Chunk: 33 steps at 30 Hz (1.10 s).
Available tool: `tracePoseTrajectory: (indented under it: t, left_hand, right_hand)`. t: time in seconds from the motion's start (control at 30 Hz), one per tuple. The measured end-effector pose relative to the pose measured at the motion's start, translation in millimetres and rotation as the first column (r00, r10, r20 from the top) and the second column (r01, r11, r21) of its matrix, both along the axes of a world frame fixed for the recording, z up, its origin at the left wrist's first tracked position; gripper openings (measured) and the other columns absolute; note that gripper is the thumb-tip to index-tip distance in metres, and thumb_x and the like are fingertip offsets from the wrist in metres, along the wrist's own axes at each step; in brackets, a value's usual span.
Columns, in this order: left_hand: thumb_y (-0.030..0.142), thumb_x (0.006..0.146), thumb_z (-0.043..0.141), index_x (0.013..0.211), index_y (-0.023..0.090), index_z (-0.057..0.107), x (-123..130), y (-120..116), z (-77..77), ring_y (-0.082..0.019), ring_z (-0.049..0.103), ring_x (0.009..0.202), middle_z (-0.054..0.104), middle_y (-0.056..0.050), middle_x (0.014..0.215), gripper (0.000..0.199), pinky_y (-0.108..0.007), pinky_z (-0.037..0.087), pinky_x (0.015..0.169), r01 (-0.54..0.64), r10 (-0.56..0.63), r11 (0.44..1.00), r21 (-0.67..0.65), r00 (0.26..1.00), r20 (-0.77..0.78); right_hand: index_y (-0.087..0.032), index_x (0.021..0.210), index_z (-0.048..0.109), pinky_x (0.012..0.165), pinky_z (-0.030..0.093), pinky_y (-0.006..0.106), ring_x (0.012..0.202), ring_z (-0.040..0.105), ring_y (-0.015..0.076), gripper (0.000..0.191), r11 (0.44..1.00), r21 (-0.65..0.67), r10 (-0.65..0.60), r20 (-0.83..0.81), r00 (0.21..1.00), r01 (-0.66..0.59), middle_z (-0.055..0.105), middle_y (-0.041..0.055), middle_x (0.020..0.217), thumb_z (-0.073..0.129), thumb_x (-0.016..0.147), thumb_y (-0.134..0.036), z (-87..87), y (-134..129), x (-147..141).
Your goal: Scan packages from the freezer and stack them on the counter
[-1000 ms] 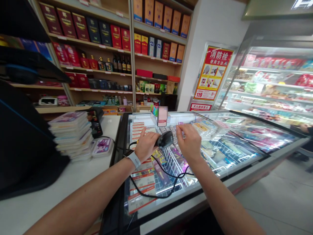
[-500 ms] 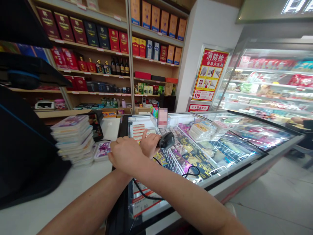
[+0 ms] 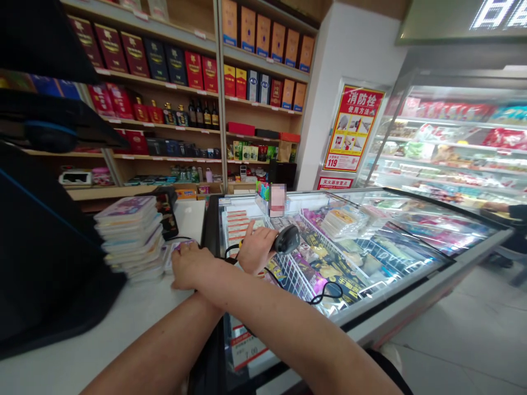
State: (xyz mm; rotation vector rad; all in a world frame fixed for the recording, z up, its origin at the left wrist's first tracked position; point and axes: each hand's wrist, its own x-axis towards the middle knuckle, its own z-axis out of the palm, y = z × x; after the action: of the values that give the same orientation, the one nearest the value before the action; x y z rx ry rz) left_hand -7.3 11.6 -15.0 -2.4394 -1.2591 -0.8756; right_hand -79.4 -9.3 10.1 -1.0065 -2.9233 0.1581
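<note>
Clenching a barcode scanner in my left grip, right grip over a light, stiff plastic tray, hold unclear.

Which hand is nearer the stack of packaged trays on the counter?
The right hand is nearer, resting on a tray beside the stack; the left hand is farther, over the chest freezer, gripping a handheld scanner.

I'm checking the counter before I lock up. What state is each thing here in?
Left hand: gripping the scanner.
Handheld barcode scanner: held up over the freezer.
Scanner cable: slack, looped.
Right hand: resting on a flat pack.
Flat pack: lying on the counter, partly covered.
Stack of packs: piled, slightly uneven.
Chest freezer: lit, full, glass top apparently closed.
Display fridge: lit, stocked.
</note>
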Motion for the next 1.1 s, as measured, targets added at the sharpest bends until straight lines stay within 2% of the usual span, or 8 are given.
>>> tracePoseTrajectory:
  t: [0.1,0.17,0.23,0.4,0.67,0.83,1.1]
  left_hand:
    - [0.017,0.078,0.070,0.115,0.019,0.060,0.3,0.3,-1.6,-0.027,0.063,0.107,0.070,-0.008,0.109,0.038,-0.059,0.023,0.119,-0.004,0.004,1.000,0.007,1.000,-0.016]
    - [0.018,0.079,0.069,0.115,0.019,0.060,0.5,1.1,-3.1,-0.027,0.063,0.107,0.070,-0.008,0.108,0.037,-0.059,0.023,0.119,-0.009,0.009,1.000,0.012,1.000,-0.020]
    - [0.018,0.080,0.068,0.115,0.019,0.060,1.0,1.7,-4.2,-0.027,0.063,0.107,0.070,-0.009,0.108,0.036,-0.059,0.022,0.119,-0.006,0.006,1.000,0.012,1.000,-0.018]
    - [0.019,0.081,0.067,0.115,0.018,0.060,2.9,-0.2,-2.9,-0.027,0.062,0.109,0.070,-0.009,0.109,0.034,-0.059,0.022,0.119,0.005,-0.005,1.000,-0.013,1.000,-0.029]
    - [0.019,0.079,0.070,0.115,0.019,0.059,6.6,-4.2,0.6,-0.027,0.061,0.111,0.069,-0.009,0.111,0.037,-0.058,0.021,0.119,0.020,-0.021,1.000,-0.014,0.998,-0.053]
    - [0.015,0.077,0.070,0.115,0.018,0.058,6.0,-5.1,1.7,-0.026,0.062,0.109,0.070,-0.009,0.111,0.040,-0.058,0.021,0.119,0.008,-0.008,1.000,0.002,0.998,-0.059]
    - [0.016,0.079,0.067,0.114,0.018,0.060,0.9,0.2,-1.1,-0.026,0.063,0.106,0.071,-0.009,0.108,0.036,-0.057,0.024,0.118,0.020,-0.019,1.000,0.018,0.998,-0.055]
  right_hand:
    - [-0.005,0.134,0.051,0.092,0.057,0.048,0.127,0.055,0.0337,0.055,0.997,0.067,0.044,0.015,0.999,-0.044,0.053,0.0231,0.141,0.064,0.087,-0.030,-6.9,0.9,4.1]
    - [-0.007,0.125,0.058,0.086,0.060,0.043,0.116,0.063,0.0297,0.038,0.990,0.116,0.084,0.018,0.996,-0.086,0.062,0.0205,0.130,0.057,0.091,-0.022,-6.4,0.6,8.5]
    - [-0.010,0.116,0.063,0.080,0.061,0.040,0.105,0.068,0.0263,0.029,0.980,0.157,0.123,0.016,0.992,-0.124,0.069,0.0170,0.118,0.047,0.093,-0.014,-4.6,-0.1,12.6]
    - [-0.012,0.106,0.067,0.075,0.061,0.036,0.095,0.072,0.0242,0.027,0.964,0.207,0.163,0.029,0.986,-0.166,0.075,0.0125,0.104,0.044,0.092,-0.009,-1.9,-2.4,18.6]
    - [-0.010,0.105,0.065,0.071,0.061,0.040,0.093,0.073,0.0257,0.024,0.954,0.232,0.196,-0.009,0.981,-0.188,0.074,0.0153,0.103,0.045,0.090,-0.009,1.8,-14.1,30.8]
    - [-0.009,0.105,0.060,0.065,0.060,0.036,0.085,0.073,0.0241,0.025,0.934,0.334,0.178,-0.124,0.976,-0.128,0.073,0.0136,0.096,0.039,0.093,-0.006,0.9,-18.3,41.0]
    - [-0.016,0.110,0.055,0.056,0.053,0.029,0.074,0.069,0.0194,0.021,0.932,0.362,0.088,-0.262,0.961,0.014,0.068,0.0054,0.096,0.043,0.094,-0.012,21.8,-31.2,72.9]
